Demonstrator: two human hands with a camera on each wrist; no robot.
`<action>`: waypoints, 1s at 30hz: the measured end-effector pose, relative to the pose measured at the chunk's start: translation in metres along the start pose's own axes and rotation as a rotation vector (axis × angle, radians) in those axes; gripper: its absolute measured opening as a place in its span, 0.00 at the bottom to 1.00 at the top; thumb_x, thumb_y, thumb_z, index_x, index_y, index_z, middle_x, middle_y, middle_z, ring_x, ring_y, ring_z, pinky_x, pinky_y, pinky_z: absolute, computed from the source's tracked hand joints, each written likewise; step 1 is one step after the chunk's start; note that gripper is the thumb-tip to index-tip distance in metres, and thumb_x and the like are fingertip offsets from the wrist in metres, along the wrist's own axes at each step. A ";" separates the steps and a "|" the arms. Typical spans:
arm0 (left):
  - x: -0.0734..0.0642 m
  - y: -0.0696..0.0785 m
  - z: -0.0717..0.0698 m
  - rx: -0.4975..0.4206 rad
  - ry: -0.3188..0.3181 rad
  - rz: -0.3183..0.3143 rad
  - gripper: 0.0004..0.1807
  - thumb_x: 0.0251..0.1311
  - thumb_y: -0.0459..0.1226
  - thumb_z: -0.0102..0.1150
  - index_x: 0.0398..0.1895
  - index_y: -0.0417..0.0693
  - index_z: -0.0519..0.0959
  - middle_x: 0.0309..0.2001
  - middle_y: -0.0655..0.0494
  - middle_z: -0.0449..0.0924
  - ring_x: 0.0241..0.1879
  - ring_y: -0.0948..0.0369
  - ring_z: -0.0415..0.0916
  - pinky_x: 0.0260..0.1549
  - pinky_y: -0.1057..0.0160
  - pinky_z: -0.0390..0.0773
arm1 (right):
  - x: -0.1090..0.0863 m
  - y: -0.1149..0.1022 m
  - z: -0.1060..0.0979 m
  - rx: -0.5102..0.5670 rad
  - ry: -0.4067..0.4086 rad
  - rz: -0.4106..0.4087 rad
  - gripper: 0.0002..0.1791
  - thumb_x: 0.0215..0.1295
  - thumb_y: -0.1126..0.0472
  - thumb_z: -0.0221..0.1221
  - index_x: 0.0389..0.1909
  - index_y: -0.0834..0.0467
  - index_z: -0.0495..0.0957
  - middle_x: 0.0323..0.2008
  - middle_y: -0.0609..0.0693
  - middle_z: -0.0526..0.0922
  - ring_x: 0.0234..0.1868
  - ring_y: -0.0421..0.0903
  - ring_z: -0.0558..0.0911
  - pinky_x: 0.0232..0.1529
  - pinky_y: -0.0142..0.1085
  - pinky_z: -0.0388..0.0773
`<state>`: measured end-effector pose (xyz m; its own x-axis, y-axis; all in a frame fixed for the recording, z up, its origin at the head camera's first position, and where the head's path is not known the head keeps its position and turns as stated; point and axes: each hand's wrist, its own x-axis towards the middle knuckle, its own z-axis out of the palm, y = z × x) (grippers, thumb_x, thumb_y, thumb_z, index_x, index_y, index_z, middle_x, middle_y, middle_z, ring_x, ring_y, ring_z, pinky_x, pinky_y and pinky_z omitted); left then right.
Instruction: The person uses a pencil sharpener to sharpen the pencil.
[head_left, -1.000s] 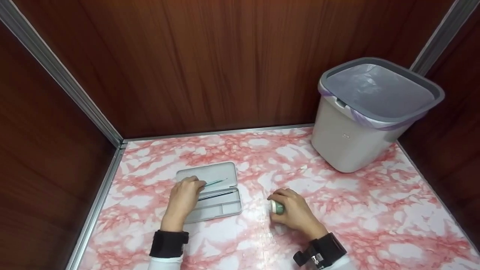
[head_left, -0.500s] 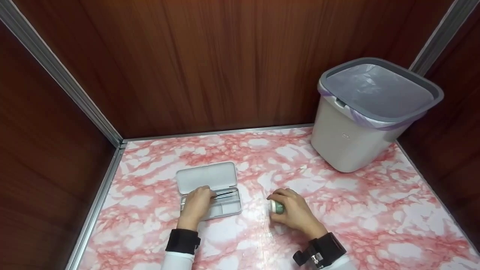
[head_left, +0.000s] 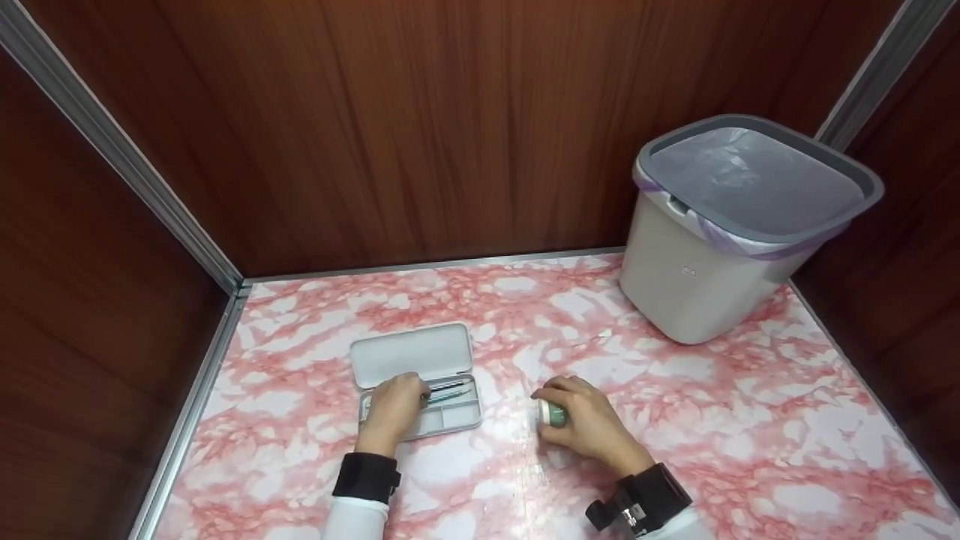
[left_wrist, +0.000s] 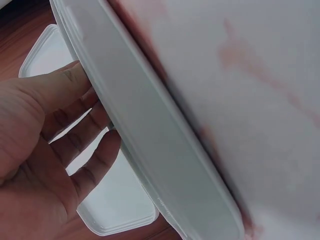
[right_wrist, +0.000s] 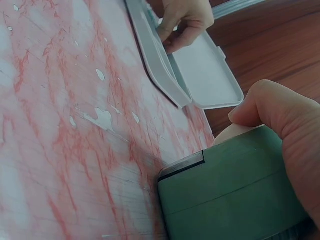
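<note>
A pale grey pencil case (head_left: 459, 417) lies on the table with its lid (head_left: 411, 355) folded back. My left hand (head_left: 391, 407) reaches down into it, thumb and fingers pinching the near end of a teal pencil (head_left: 450, 395). Beside that lies a dark pencil (head_left: 448, 387) in the same long compartment. The left wrist view shows the case wall (left_wrist: 155, 120), with those fingertips hidden behind it. To the right of the case, my right hand (head_left: 590, 421) grips a small green boxy thing (right_wrist: 225, 190) with a cream end, resting on the table.
A beige waste bin (head_left: 690, 277) with a grey rim and a plastic liner stands at the back right. Brown wood-look panels (head_left: 420, 135) close in the back and sides of the pink-and-white marbled table (head_left: 525, 300).
My left hand has lowered the teal pencil from above the lid into the case, moving right and nearer. My right hand keeps its hold on the green thing.
</note>
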<state>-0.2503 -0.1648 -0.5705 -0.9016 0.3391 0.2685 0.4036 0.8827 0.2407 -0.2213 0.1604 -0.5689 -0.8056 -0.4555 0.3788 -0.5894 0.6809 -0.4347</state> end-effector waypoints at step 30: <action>0.001 -0.003 0.001 0.145 0.015 -0.134 0.07 0.50 0.26 0.59 0.20 0.44 0.80 0.22 0.49 0.79 0.24 0.47 0.79 0.22 0.48 0.76 | 0.000 0.001 -0.001 0.005 0.004 -0.015 0.24 0.45 0.53 0.71 0.48 0.51 0.84 0.46 0.42 0.80 0.44 0.41 0.76 0.42 0.39 0.75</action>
<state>-0.2526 -0.1663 -0.5722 -0.9429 0.2116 0.2574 0.2528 0.9575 0.1389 -0.2218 0.1612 -0.5682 -0.7963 -0.4637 0.3884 -0.6019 0.6711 -0.4329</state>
